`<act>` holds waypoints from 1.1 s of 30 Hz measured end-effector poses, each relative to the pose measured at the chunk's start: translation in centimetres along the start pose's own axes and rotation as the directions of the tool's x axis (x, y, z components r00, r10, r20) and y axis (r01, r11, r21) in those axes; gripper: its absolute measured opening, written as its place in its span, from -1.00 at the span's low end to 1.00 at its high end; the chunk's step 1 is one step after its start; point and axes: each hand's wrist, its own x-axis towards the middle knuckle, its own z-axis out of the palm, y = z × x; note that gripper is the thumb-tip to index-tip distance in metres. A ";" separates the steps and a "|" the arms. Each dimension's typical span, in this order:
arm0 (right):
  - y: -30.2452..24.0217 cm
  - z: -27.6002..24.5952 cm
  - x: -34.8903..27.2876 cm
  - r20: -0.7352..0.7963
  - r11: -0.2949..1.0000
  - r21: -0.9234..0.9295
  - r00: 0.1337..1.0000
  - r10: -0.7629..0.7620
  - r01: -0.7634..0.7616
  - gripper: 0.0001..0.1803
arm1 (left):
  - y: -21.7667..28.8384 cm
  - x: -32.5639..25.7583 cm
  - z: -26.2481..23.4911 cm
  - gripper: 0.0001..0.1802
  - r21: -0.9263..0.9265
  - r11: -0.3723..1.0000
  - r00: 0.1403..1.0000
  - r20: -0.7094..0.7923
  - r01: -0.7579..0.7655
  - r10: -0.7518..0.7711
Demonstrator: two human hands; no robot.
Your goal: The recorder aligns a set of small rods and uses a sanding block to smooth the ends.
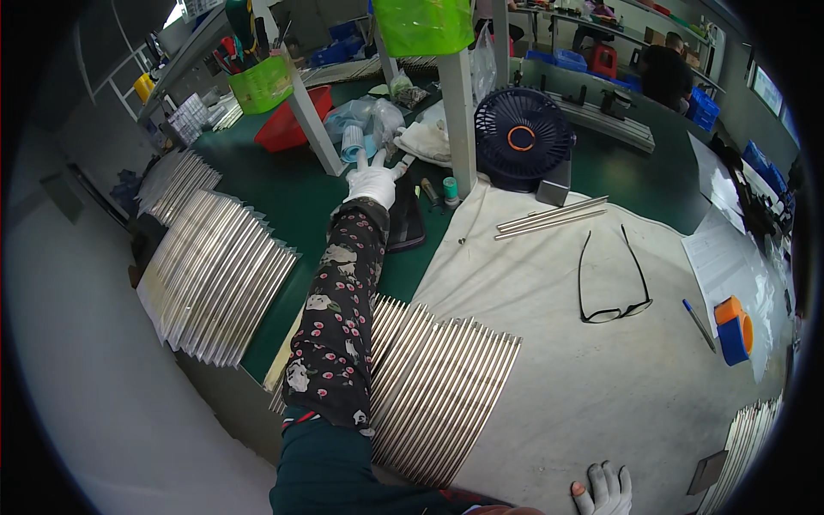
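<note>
My left hand point(372, 182), in a white glove with a floral sleeve behind it, stretches far across the bench. Its fingers are spread beside a small white-and-blue roll point(352, 142) and crumpled clear plastic bags point(378, 116); whether it touches them I cannot tell. A dark flat case point(407, 225) lies just right of that wrist. Under the left forearm is a row of slim metal rods point(442, 390). My right hand point(606, 490), in a pale glove with the thumb tip bare, rests with fingers apart on the light cloth point(566, 412), holding nothing.
Plastic-wrapped rods point(219, 275) are stacked at left. A dark fan point(521, 137) stands behind a few loose rods point(549, 218). Eyeglasses point(614, 312), a pen point(699, 326), an orange-and-blue tape roll point(734, 330) and papers point(730, 266) lie right. Shelf posts point(457, 124) rise at the back.
</note>
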 end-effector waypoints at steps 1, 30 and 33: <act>0.0 0.1 0.1 0.010 1.000 -0.017 1.000 0.000 0.000 -0.38 | 0.0 0.4 0.7 -0.50 -0.008 1.000 1.000 0.001 -0.007 0.007; 0.1 0.3 -0.1 0.072 0.996 -0.092 0.997 -0.010 0.017 -0.36 | 0.2 -2.1 -1.8 -0.37 0.109 0.991 0.997 0.020 -0.079 0.077; 0.1 0.5 -0.2 0.071 0.997 -0.077 0.997 0.003 0.003 -0.36 | 0.1 -2.1 -1.7 -0.37 0.101 0.992 0.997 0.005 -0.075 0.075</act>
